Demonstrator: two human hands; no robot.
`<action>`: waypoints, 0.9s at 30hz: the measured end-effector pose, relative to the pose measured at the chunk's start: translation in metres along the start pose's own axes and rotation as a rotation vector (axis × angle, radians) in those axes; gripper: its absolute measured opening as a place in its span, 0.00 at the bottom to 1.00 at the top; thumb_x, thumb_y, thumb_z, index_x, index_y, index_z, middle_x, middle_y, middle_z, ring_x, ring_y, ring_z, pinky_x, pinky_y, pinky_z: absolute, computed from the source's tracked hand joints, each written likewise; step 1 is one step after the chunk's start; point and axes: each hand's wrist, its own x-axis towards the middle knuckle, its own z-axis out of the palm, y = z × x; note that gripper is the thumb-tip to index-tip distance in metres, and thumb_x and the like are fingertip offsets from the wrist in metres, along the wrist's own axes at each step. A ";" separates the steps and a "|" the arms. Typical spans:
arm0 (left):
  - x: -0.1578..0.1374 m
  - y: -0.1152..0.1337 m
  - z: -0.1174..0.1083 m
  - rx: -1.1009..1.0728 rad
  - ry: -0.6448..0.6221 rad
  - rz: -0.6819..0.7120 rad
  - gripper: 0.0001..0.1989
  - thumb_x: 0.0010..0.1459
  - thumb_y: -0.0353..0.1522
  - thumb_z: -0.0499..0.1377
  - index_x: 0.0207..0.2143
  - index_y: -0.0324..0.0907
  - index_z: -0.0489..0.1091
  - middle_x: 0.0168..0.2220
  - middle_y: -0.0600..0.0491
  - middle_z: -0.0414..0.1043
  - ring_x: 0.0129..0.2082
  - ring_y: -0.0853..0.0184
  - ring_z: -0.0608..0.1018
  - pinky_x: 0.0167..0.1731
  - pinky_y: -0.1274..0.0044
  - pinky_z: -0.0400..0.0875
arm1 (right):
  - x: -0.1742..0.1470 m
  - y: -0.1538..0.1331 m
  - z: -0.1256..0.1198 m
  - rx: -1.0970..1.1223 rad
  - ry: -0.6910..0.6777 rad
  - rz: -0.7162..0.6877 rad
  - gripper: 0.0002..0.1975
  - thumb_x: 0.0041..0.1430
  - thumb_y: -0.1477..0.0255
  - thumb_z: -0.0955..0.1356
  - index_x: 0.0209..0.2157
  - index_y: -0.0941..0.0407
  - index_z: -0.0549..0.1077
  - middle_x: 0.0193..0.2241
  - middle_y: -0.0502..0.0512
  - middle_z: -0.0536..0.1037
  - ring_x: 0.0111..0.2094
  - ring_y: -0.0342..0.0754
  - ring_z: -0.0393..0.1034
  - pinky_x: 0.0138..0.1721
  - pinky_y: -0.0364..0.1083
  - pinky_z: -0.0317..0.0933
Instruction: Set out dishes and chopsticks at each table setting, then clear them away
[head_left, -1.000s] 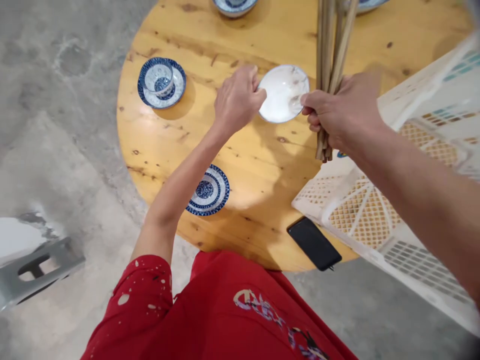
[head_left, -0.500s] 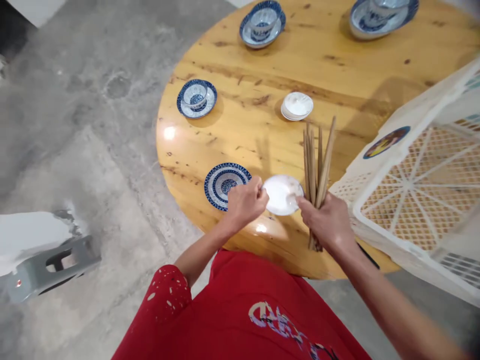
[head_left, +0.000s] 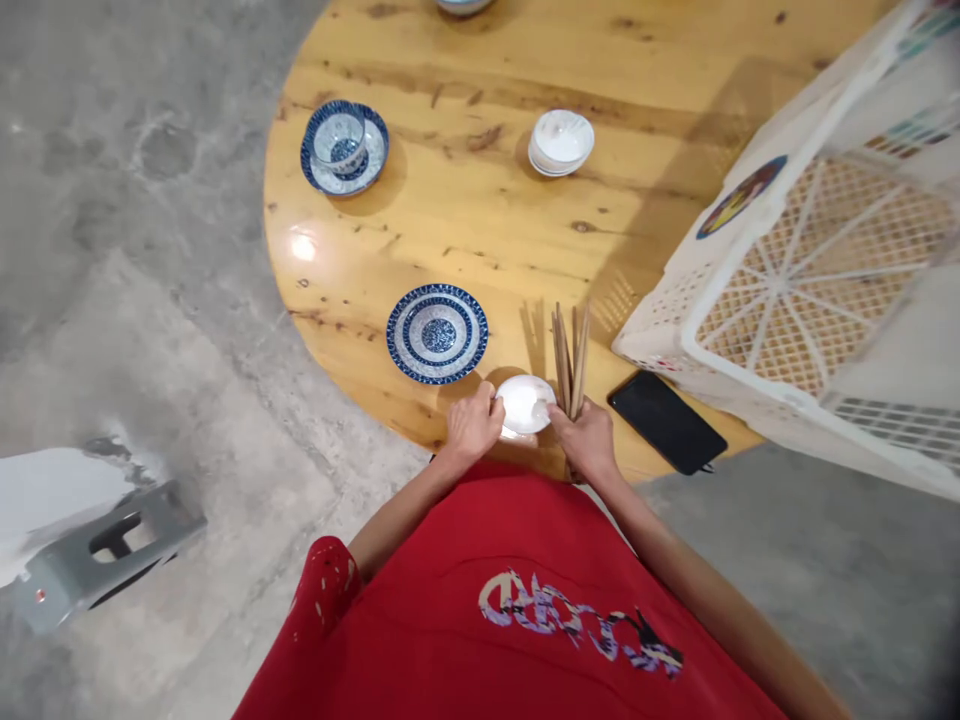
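Observation:
Near the table's front edge, my left hand (head_left: 475, 424) is closed on the left rim of a small white bowl (head_left: 523, 403). My right hand (head_left: 587, 440) grips a bundle of wooden chopsticks (head_left: 568, 355), which point away from me, and its thumb lies on the bowl's right rim. Just beyond my left hand lies a blue-and-white patterned plate (head_left: 437, 334) with nothing on it. Farther back stands a stack of small white bowls (head_left: 561, 142).
A patterned bowl (head_left: 340, 141) sits on a plate at the back left of the round wooden table (head_left: 450, 230). On the right are a black phone (head_left: 667, 421) and a large white plastic crate (head_left: 720, 310). A grey stool (head_left: 112, 550) stands on the floor at left.
Both hands have drawn back toward my body with the white bowl and the chopsticks. The patterned plate is now fully uncovered. My view has shifted, bringing the whole phone into sight.

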 end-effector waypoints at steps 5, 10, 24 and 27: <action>0.012 -0.003 0.001 -0.137 0.136 0.000 0.08 0.69 0.35 0.54 0.43 0.45 0.72 0.33 0.52 0.79 0.37 0.62 0.80 0.38 0.75 0.65 | 0.016 -0.001 0.013 0.080 0.025 0.018 0.16 0.45 0.56 0.66 0.24 0.55 0.68 0.19 0.51 0.70 0.24 0.48 0.63 0.27 0.46 0.58; 0.015 -0.012 0.009 -0.369 0.242 0.039 0.08 0.68 0.35 0.55 0.45 0.44 0.72 0.33 0.53 0.79 0.33 0.65 0.79 0.37 0.76 0.65 | 0.032 0.000 0.023 0.112 0.021 0.024 0.15 0.45 0.57 0.67 0.26 0.56 0.69 0.20 0.52 0.71 0.25 0.48 0.64 0.29 0.47 0.58; 0.014 -0.086 0.005 -1.011 0.420 -0.288 0.21 0.65 0.50 0.51 0.34 0.42 0.65 0.28 0.53 0.76 0.20 0.73 0.73 0.22 0.80 0.64 | 0.039 -0.006 0.044 0.109 -0.008 0.024 0.12 0.47 0.60 0.66 0.26 0.54 0.67 0.23 0.53 0.73 0.27 0.50 0.66 0.30 0.46 0.59; 0.025 -0.090 -0.006 -1.068 0.498 -0.265 0.21 0.63 0.51 0.52 0.34 0.42 0.65 0.29 0.53 0.75 0.24 0.70 0.76 0.24 0.80 0.67 | 0.039 -0.007 0.047 0.062 -0.001 0.037 0.11 0.47 0.60 0.66 0.25 0.53 0.66 0.22 0.52 0.72 0.26 0.49 0.66 0.29 0.46 0.58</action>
